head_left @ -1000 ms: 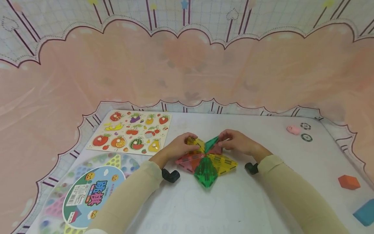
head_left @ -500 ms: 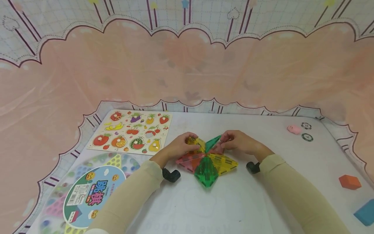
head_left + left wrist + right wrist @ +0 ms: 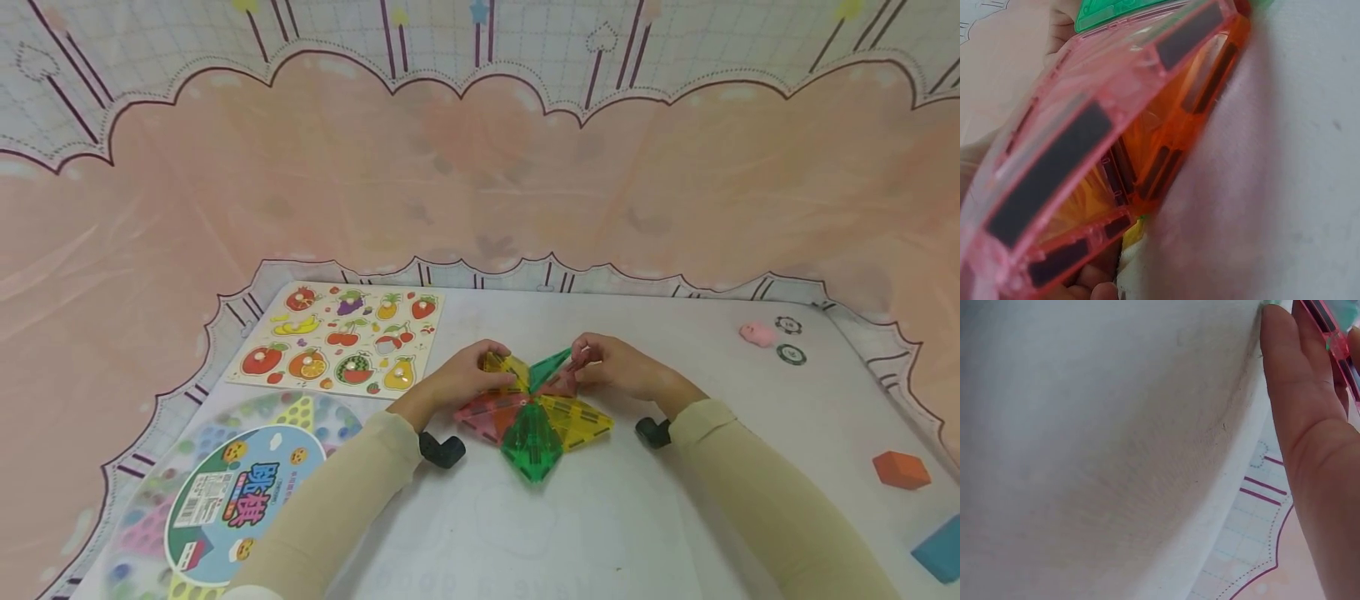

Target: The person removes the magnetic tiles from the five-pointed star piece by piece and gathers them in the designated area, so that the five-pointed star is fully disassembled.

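Observation:
Translucent magnetic tiles form a flower-like star in the middle of the table, its kite-shaped petals rising from the surface. Pink (image 3: 483,417), green (image 3: 532,446) and yellow (image 3: 579,422) petals point left, toward me and right. At the back left, my left hand (image 3: 459,377) grips another yellow petal (image 3: 513,367), partly hidden by its fingers. On the back right, my right hand (image 3: 628,368) pinches a red tile (image 3: 558,386) beside a green one (image 3: 549,370). The left wrist view shows a pink tile (image 3: 1047,169) and an orange tile (image 3: 1169,125) up close, with hollow space between.
A fruit peg puzzle (image 3: 339,337) lies at the back left. Nearer on the left is a round Chinese checkers set (image 3: 180,492), partly under my left sleeve. Far right hold a pink figurine (image 3: 757,334), two chips (image 3: 791,355), an orange block (image 3: 901,470) and a blue block (image 3: 939,550).
My right hand has shifted slightly to the right, and the green and red tiles at its fingertips lean a little farther that way. The left hand keeps its grip on the yellow petal.

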`<state>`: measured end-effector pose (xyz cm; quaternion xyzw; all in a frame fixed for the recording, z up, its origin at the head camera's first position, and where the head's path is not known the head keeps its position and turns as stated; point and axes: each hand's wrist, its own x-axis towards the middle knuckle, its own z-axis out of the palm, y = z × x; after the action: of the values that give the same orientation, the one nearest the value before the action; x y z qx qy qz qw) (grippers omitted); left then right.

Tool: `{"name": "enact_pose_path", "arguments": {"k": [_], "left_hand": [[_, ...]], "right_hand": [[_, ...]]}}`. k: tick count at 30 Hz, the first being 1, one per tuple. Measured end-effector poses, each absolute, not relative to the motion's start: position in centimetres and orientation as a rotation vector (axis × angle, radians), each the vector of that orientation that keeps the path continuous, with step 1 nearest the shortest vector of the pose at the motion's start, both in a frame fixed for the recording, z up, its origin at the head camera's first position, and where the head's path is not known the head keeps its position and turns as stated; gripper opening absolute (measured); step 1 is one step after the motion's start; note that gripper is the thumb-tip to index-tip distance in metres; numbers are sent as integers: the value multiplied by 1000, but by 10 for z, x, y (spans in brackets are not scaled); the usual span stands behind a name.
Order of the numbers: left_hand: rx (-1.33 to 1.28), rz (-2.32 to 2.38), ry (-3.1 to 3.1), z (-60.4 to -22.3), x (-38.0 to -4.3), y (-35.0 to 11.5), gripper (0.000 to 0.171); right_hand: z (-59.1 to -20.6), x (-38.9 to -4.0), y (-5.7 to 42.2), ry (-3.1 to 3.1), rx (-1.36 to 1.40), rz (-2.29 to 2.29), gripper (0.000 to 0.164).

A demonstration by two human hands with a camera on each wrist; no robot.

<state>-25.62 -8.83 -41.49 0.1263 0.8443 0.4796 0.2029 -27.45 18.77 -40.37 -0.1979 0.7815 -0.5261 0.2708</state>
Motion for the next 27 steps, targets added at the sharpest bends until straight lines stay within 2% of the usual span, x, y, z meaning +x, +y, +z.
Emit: {"name": "enact_pose_path", "arguments": {"k": [27], "left_hand": [[332, 1350, 2347, -413, -254, -87, 45]], "right_hand": [[-405, -269, 189, 2295, -475, -1450, 13]]}}
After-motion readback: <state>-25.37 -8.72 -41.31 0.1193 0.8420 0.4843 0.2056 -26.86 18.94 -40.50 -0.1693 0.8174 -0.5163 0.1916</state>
